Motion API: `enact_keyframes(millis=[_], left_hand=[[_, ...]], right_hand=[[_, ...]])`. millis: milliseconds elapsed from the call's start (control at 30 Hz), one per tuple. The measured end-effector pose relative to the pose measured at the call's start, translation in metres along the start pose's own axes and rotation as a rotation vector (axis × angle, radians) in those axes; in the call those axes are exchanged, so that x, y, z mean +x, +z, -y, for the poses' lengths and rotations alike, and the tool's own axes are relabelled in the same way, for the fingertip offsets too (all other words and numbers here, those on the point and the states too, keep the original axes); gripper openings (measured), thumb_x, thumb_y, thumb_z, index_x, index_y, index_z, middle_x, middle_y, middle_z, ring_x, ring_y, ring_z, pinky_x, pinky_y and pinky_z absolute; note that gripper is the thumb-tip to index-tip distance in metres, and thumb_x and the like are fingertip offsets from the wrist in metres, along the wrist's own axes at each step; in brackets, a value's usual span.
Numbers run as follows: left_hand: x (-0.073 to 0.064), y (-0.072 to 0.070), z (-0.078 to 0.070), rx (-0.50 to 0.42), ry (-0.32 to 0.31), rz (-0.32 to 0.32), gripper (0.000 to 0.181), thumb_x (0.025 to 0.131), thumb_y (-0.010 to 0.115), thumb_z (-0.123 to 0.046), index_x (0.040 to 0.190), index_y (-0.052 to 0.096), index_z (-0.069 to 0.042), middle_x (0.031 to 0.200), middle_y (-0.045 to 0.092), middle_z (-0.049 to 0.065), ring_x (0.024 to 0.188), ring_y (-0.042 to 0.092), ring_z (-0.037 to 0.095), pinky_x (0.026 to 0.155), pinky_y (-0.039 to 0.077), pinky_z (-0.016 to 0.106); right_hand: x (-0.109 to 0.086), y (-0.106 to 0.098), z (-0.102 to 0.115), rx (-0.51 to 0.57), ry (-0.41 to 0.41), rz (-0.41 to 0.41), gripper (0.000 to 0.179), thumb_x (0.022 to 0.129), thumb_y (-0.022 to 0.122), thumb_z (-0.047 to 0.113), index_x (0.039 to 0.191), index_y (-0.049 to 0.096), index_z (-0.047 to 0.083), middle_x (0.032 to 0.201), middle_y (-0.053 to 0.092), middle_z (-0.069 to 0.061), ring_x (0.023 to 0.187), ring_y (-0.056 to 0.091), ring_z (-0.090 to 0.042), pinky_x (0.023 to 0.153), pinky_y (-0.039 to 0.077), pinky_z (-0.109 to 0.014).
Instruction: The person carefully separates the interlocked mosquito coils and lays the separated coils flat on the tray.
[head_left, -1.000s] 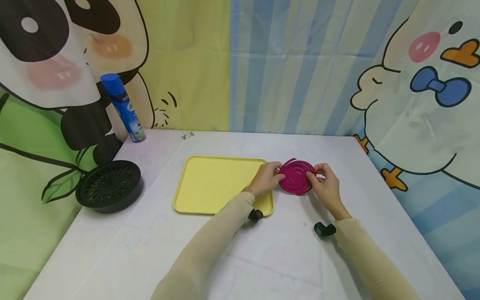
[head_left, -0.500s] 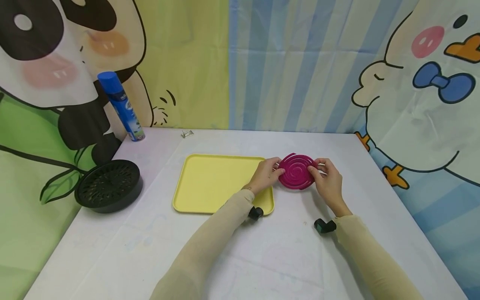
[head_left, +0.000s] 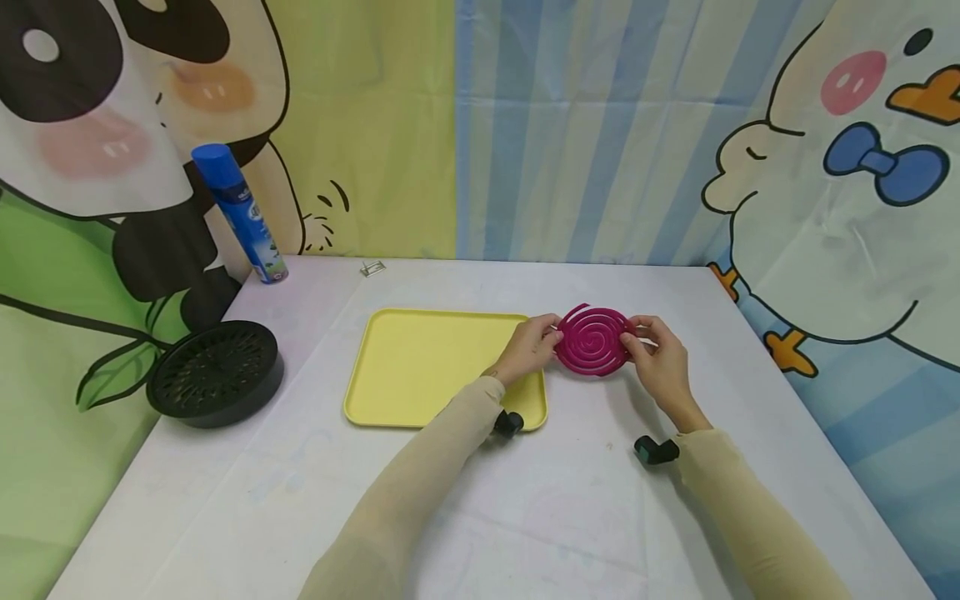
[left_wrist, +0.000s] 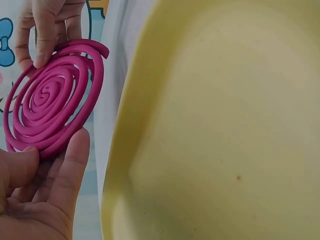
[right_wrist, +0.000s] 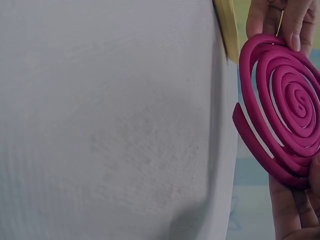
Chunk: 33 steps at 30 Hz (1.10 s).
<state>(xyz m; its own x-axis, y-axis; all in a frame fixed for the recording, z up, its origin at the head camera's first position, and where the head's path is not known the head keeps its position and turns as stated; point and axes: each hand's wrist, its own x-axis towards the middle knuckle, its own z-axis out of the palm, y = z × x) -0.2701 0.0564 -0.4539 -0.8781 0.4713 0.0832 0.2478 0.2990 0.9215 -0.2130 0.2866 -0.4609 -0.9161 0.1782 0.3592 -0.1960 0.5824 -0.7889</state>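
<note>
A magenta mosquito coil (head_left: pixel 592 343) is held up between both hands, right of the yellow tray (head_left: pixel 412 358). My left hand (head_left: pixel 525 350) pinches its left edge with thumb and fingers. At the opposite edge, my right hand (head_left: pixel 662 367) pinches it the same way. Narrow gaps show between the windings of the coil (left_wrist: pixel 48 95) in the left wrist view, and an S-shaped centre is visible. One outer end stands away from the ring in the right wrist view, beside the coil's (right_wrist: pixel 260 90) outer winding. My left forearm crosses over the tray's front right part.
A round black tin (head_left: pixel 217 375) with a slotted lid stands at the table's left edge. Behind it is a blue spray can (head_left: pixel 242 215). A small metal stand (head_left: pixel 372 268) lies near the back edge. Printed curtains rise behind the white table (head_left: pixel 555 533).
The coil's windings have spread slightly, so more gaps show, and its outer end sticks out further at the upper left. My right hand has shifted slightly right; both hands keep their grip.
</note>
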Motion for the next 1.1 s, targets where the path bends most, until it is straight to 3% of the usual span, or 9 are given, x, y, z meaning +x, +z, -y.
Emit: enact_keyframes(millis=[200,367,567,767,1100], left_hand=[[0.001,-0.001,-0.002,-0.059,-0.045,0.002,0.023,0.108,0.047,-0.01,0.121,0.065,-0.005,0.103,0.073,0.011,0.086,0.069,0.014,0.073,0.061,0.026],[0.001,0.0,-0.004,-0.089,-0.062,-0.006,0.022,0.107,0.048,-0.01,0.12,0.066,-0.005,0.103,0.073,0.011,0.088,0.071,0.016,0.075,0.062,0.031],[0.0,0.0,-0.003,-0.111,-0.08,-0.011,0.022,0.107,0.048,-0.01,0.119,0.066,-0.005,0.102,0.073,0.011,0.088,0.071,0.017,0.076,0.062,0.033],[-0.001,0.0,-0.003,-0.12,-0.093,-0.013,0.022,0.107,0.049,-0.01,0.119,0.066,-0.005,0.099,0.072,0.009,0.085,0.07,0.016,0.075,0.062,0.032],[-0.003,0.0,-0.003,-0.07,-0.021,-0.019,0.019,0.106,0.051,-0.01,0.116,0.067,-0.005,0.097,0.073,0.008,0.081,0.067,0.013,0.07,0.06,0.027]], right_hand=[[-0.001,-0.003,0.011,0.038,-0.018,-0.002,0.026,0.1,0.062,0.006,0.125,0.059,0.0,0.116,0.067,-0.026,0.092,0.072,-0.009,0.072,0.058,-0.017],[-0.005,-0.005,0.03,0.041,-0.027,-0.015,0.024,0.098,0.062,-0.001,0.121,0.06,-0.005,0.114,0.064,-0.024,0.095,0.071,-0.025,0.076,0.059,-0.021],[-0.001,-0.003,0.01,0.048,-0.031,-0.057,0.021,0.098,0.065,0.005,0.118,0.066,0.001,0.111,0.065,-0.016,0.101,0.066,-0.01,0.079,0.053,-0.008],[0.001,-0.003,0.002,0.015,-0.052,-0.073,0.016,0.097,0.068,0.014,0.113,0.069,0.009,0.107,0.069,-0.008,0.101,0.064,-0.002,0.083,0.05,-0.007],[-0.001,-0.004,0.0,-0.081,-0.027,-0.065,0.022,0.099,0.067,0.022,0.115,0.068,0.007,0.102,0.073,-0.011,0.085,0.06,0.006,0.072,0.048,-0.004]])
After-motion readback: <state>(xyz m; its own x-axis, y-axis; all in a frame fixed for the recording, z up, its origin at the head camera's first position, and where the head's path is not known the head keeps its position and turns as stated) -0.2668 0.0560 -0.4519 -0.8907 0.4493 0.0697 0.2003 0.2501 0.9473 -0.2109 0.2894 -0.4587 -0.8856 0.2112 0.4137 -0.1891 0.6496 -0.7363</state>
